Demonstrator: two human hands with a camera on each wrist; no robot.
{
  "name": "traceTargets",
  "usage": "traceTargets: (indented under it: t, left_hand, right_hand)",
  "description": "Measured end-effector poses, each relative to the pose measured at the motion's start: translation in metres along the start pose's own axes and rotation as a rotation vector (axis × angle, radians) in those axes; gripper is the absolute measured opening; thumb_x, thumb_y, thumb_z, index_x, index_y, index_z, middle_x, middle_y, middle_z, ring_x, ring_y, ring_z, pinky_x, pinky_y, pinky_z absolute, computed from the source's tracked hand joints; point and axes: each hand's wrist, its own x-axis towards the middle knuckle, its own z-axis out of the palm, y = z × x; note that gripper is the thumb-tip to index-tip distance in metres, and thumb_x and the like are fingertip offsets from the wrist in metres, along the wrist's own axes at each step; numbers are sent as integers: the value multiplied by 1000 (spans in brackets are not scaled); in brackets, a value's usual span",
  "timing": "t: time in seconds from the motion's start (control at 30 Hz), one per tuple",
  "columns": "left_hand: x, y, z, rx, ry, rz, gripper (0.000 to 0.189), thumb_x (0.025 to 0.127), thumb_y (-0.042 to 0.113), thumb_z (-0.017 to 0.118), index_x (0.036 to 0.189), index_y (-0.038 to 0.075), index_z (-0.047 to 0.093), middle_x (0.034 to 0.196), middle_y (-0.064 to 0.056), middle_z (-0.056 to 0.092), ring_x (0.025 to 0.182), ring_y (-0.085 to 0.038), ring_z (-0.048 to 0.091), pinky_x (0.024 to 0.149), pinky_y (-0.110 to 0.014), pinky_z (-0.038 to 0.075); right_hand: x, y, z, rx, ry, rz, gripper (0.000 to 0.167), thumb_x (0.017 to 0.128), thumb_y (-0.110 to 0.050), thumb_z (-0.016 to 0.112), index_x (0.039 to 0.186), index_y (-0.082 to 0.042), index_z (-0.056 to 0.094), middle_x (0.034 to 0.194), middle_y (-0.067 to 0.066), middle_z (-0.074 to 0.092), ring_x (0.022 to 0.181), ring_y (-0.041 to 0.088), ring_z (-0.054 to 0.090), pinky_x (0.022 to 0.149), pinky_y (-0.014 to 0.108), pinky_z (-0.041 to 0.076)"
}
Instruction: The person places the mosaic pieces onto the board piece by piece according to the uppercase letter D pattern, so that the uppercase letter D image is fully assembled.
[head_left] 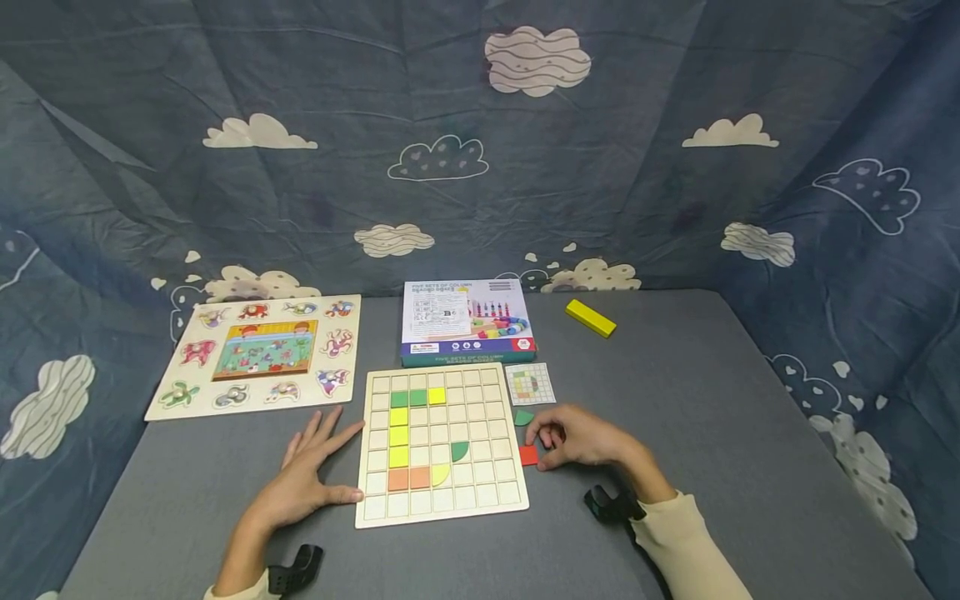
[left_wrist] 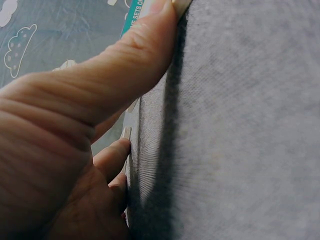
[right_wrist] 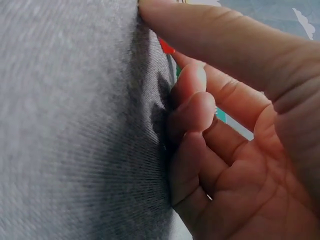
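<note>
A pale wooden grid board [head_left: 483, 493] lies on the table, with green, yellow and orange square tiles and a few quarter-round ones in its cells. My left hand [head_left: 296, 483] is spread at the board's left side, thumb and index fingertip touching its edge. To the right of the board, my right hand [head_left: 581, 437] pinches a red square tile [head_left: 528, 455] by its edges between thumb and index finger, low at the table. In the right wrist view only a sliver of the red tile [right_wrist: 166, 46] shows past the thumb; the other fingers are curled. A green quarter-round tile [head_left: 523, 417] lies just beyond.
A small printed pattern card [head_left: 530, 383] lies by the board's upper right corner. Behind the board is a flat cardboard box [head_left: 468, 325]. An animal puzzle board [head_left: 176, 367] lies at the back left, and a yellow block [head_left: 591, 318] at the back right.
</note>
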Motion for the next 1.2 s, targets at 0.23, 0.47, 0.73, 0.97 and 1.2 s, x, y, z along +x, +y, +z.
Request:
traceTargets:
  t: [0.23, 0.47, 0.73, 0.97, 1.2]
  left_hand:
    - [-1, 0, -1, 1, 8, -1, 101, 66, 42, 89, 152, 14, 45, 165, -27, 12, 150, -54, -7, 113, -72, -6]
    - [-1, 0, -1, 1, 8, -9, 101, 66, 41, 90, 152, 14, 45, 165, -27, 12, 150, -54, -7, 113, -72, -6]
    - [0, 1, -1, 2, 4, 5, 100, 67, 41, 89, 153, 14, 44, 166, -26, 12, 150, -54, -7, 112, -73, -6]
    - [0, 1, -1, 4, 6, 4, 100, 67, 41, 89, 153, 14, 44, 166, -26, 12, 150, -54, -7, 112, -73, -6]
    - [0, 0, 0, -10, 6, 2, 100, 67, 41, 89, 153, 14, 44, 166, -26, 11, 150, -53, -7, 113, -72, -7]
  right_hand:
    - [2, -1, -1, -12, -9, -11, 22, 79, -4, 82, 97, -8, 70, 75, -1, 57, 64, 6, 49, 57, 18, 41]
    - [0, -4, -6, -36, -17, -6, 20, 81, -3, 79, 99, -9, 71, 75, -5, 56, 66, 6, 51, 59, 18, 42]
    - [-4, -5, -11, -77, 13, 14, 20, 83, -7, 79, 102, -11, 72, 76, -5, 56, 67, 7, 51, 59, 19, 42]
    - [-3, -12, -9, -88, 36, -25, 19, 85, -10, 79, 102, -11, 71, 75, -7, 55, 64, 6, 50, 58, 19, 42]
    - [5, -18, -5, -119, 85, -53, 17, 86, -10, 79, 100, -11, 71, 74, -7, 54, 65, 5, 49, 58, 19, 40]
